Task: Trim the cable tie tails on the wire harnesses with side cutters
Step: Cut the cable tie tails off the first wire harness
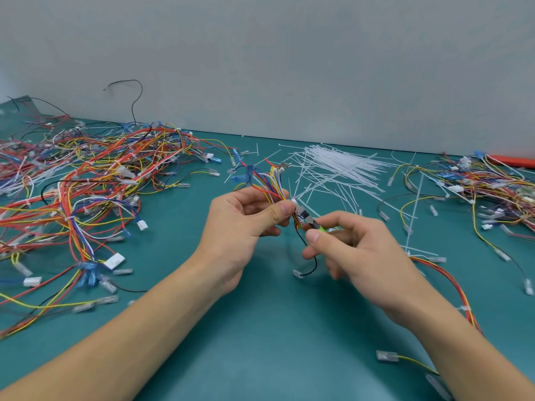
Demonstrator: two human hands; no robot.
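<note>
A small wire harness (278,192) is held above the middle of the green table (260,357), and everything else is placed here relative to that harness. It is gripped by the left hand (246,218), whose thumb and fingers (282,211) are curled and clamped on the bundle of red, yellow, blue and white wires, which fan upward from the grip. Just below and to the right of the harness, a tool with a dark and green handle (317,225) is pinched by the right hand (356,250), its fingers closed on the handle; whether this tool is the side cutters cannot be told, since its head is blurred. A white cable tie (296,204) is seen on the harness between the two hands, and a black wire (311,264) hangs down from it. Far to the left of the harness a large tangle of harnesses (86,192) is spread. Behind it and to the right, loose white cable ties (341,166) are heaped, and farther right another pile of harnesses (477,186) is lying.
</note>
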